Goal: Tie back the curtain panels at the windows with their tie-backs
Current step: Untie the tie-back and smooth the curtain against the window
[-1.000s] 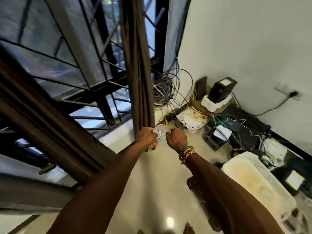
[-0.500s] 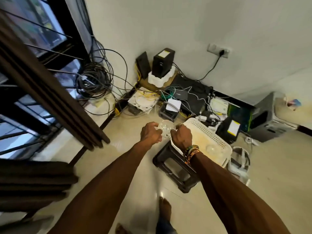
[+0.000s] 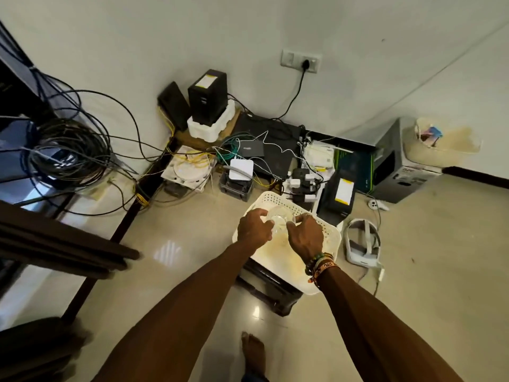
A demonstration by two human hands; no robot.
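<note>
The person stood facing the corner, both arms stretched out over a white perforated basket (image 3: 329, 239) that sat on a dark stool (image 3: 271, 289). The left hand (image 3: 254, 227) and the right hand (image 3: 305, 236), its wrist ringed with bead bands, each pinched one side of a clear round piece (image 3: 279, 217) between curled fingers, holding it just above the basket's far end. I took that piece for a tie-back, or part of one, though it was too glassy to be sure. The brown curtain panel (image 3: 63, 249) showed at the left edge, well apart from the hands and blurred, with no band around it that I could make out. By my reckoning the tying was not yet done: the piece had to reach the curtain and be fastened round its folds. A coil of cables (image 3: 66, 155) lay by the wall.
</note>
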